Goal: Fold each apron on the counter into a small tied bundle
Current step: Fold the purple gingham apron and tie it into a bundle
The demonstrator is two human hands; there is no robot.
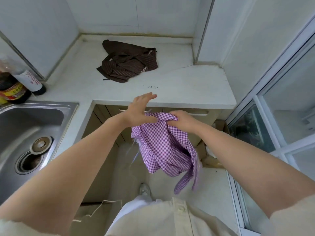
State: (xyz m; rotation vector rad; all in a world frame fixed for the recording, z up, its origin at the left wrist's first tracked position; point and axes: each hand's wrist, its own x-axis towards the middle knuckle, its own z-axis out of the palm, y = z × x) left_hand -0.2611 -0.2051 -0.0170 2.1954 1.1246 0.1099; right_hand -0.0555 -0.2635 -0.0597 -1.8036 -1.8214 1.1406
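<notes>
The fingers (173,117) of the right hand (183,122) are curled tight round the bunched top edge of the purple gingham apron (163,145), pinching a fold of it. The fingers (150,96) of the left hand (140,109) are straight and lie close together, pointing over the front edge of the counter (184,86). Its thumb is spread wide to the side, with the tip against the same bunched edge of cloth.

The gingham apron hangs in the air from that grip, in front of the cabinet doors (187,113) and below counter level. It is crumpled, and one strap trails down towards the floor.

A second, brown striped apron (129,63) lies in a loose heap with its ties tangled over it, well back on the counter near the wall.

A steel sink (22,120) is set into the counter at the left, and two bottles (22,84) stand just behind it.
</notes>
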